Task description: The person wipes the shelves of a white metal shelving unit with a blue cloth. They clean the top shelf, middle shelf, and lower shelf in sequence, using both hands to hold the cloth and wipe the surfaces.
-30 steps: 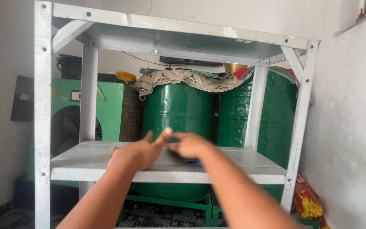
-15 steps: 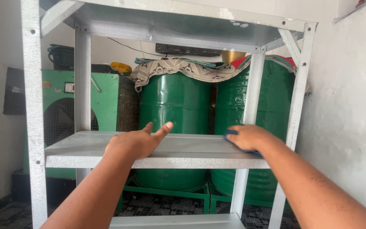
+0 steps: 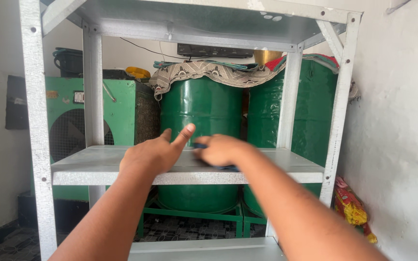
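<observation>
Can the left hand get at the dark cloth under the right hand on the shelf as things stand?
Probably yes. The left hand rests on the grey shelf right beside the right hand, with bare shelf between them. Only the right hand itself covers most of the dark cloth.

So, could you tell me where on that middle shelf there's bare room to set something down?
The shelf is bare on its left stretch, between the left posts and the left hand, and on the right end, between the right hand and the right post. The middle is crowded: both hands are there, the right one over a dark cloth.
</observation>
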